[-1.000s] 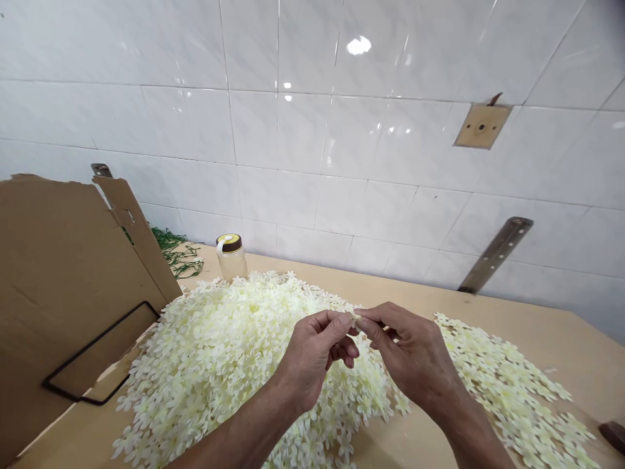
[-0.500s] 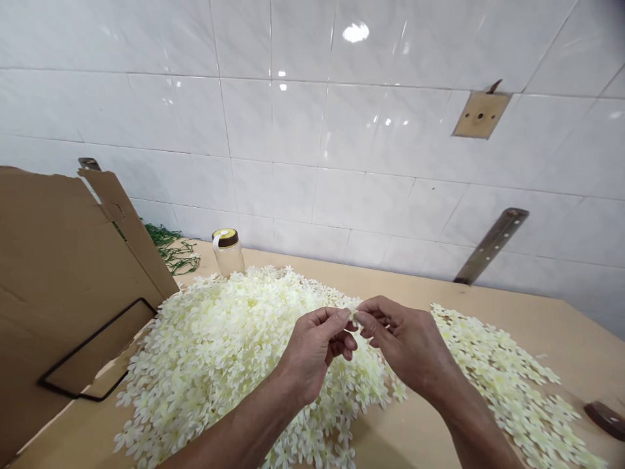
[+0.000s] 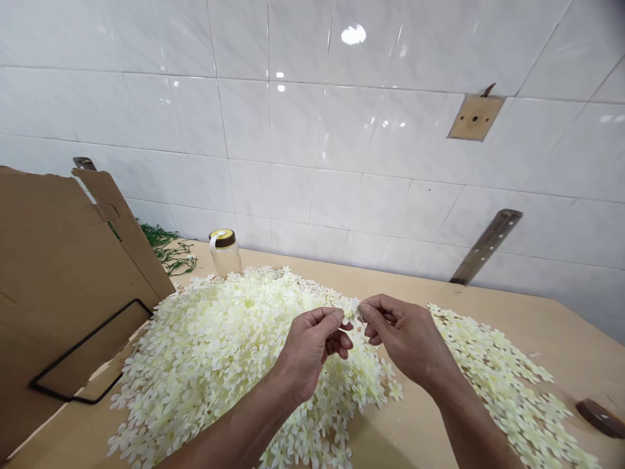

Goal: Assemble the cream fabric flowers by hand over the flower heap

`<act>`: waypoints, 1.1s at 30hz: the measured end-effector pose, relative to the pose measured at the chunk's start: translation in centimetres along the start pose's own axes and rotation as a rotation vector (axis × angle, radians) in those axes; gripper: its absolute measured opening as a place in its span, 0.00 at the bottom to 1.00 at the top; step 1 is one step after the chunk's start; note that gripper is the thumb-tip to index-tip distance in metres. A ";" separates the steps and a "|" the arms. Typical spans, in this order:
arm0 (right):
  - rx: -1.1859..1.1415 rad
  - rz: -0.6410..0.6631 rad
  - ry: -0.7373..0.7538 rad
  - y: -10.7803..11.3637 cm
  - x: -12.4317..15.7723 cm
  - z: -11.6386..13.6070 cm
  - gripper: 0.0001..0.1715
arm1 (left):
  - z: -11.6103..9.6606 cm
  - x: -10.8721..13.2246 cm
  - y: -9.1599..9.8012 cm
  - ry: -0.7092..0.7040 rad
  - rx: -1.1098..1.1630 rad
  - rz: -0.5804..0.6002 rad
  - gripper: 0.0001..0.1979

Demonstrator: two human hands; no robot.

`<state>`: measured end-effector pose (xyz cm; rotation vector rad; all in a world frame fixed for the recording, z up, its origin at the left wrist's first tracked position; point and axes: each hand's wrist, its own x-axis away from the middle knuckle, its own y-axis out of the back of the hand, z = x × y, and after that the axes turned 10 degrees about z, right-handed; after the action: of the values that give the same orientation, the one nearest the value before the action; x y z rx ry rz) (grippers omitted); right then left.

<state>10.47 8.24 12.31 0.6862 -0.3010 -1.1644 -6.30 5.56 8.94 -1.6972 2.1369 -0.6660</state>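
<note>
Held item: a small cream flower piece [image 3: 350,311], pinched from both sides and raised clear above the near slope of the large heap, over the middle of the table.
Left hand [image 3: 307,348]: thumb and forefinger closed on the left side of the flower piece; the other fingers curled under the palm.
Right hand [image 3: 405,335]: thumb and forefinger closed on the right side of the same piece; the other fingers folded in. The fingertips of the two hands all but meet.
Large heap [image 3: 209,352]: loose cream flowers piled under and to the left of the hands, running from near the table's rear edge to its front edge.
Smaller spread [image 3: 508,371]: a thinner layer of the same flowers right of the right hand, trailing toward the front right corner.
Table [image 3: 561,332]: light wood, bare along the rear right.
Jar [image 3: 225,251]: clear, brown lid, upright at the rear edge, touching the heap's far side.
Cardboard [image 3: 58,273]: a sheet standing along the left edge, with a black outlined rectangle low on it.
Green stems [image 3: 170,251]: at the rear left corner, behind the cardboard.
Dark object [image 3: 599,418]: at the right edge; nature cannot be told.
Wall [image 3: 293,130]: white tile, carrying a metal bracket [image 3: 486,246].
</note>
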 end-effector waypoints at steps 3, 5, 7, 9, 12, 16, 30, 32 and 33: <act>-0.128 0.042 -0.052 0.4 -0.7 -1.1 0.22 | -0.2 -0.5 0.7 -0.021 -0.026 -0.075 0.12; -0.206 0.053 -0.065 0.6 -1.1 -1.8 0.24 | -0.4 -0.8 1.2 -0.044 -0.044 -0.125 0.13; -0.255 0.059 -0.078 0.7 -1.4 -2.2 0.24 | -0.7 -1.0 1.6 -0.067 -0.052 -0.153 0.13; -0.245 0.045 -0.098 0.5 -1.5 -2.2 0.23 | -0.9 -1.1 1.8 -0.082 -0.054 -0.167 0.14; -0.135 0.019 -0.094 0.0 -1.5 -2.1 0.19 | -1.2 -1.2 1.9 -0.089 -0.055 -0.177 0.13; 0.041 -0.013 -0.053 0.2 -1.5 -2.2 0.16 | -1.5 -1.2 2.1 -0.108 -0.062 -0.174 0.12; 0.458 -0.150 -0.157 8.1 -0.5 -6.7 0.18 | -1.1 -0.9 1.8 -0.069 -0.105 -0.120 0.13; 0.460 0.035 -0.130 7.2 -0.8 -7.4 0.16 | -1.0 -1.0 1.9 -0.064 -0.120 -0.106 0.13; 0.462 0.090 -0.137 6.6 -0.9 -7.7 0.15 | -1.0 -1.0 1.9 -0.063 -0.126 -0.103 0.12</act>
<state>19.25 13.14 10.80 0.9851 -0.7246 -1.0652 -8.17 6.99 8.65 -1.8786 2.0994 -0.5076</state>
